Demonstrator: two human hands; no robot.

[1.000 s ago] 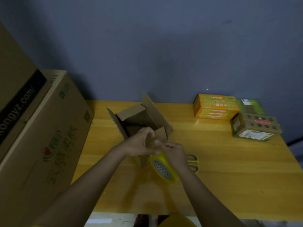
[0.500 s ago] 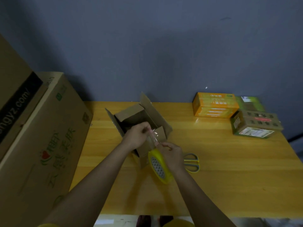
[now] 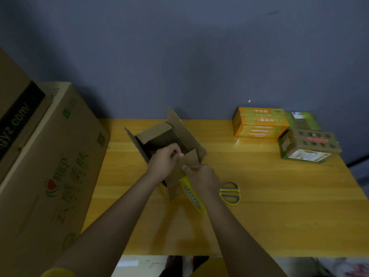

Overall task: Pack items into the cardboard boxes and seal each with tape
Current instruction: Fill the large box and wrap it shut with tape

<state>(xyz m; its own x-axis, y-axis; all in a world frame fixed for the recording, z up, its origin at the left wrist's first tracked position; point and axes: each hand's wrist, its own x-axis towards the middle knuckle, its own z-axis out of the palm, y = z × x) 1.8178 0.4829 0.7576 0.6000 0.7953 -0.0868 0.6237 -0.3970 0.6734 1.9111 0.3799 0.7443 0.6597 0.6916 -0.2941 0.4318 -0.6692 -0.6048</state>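
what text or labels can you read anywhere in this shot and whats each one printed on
"gyz.com/": white letters on the black band of the upper cardboard carton at far left; the start is cut off.
Large green Chinese characters and a red heart logo: on the big carton below it; too blurred to read.
Orange box: print too small and blurred.
Green-brown box: labels blurred, unreadable.
Small open cardboard box: no text visible.

A wooden table (image 3: 259,206) is set against a grey-blue wall. An open cardboard box (image 3: 171,140) is seen on its far middle part. Yellow-handled scissors (image 3: 230,192) are laid flat to its right. An orange carton (image 3: 259,122), a green packet (image 3: 301,120) and a brown carton (image 3: 307,146) are grouped at the far right corner.
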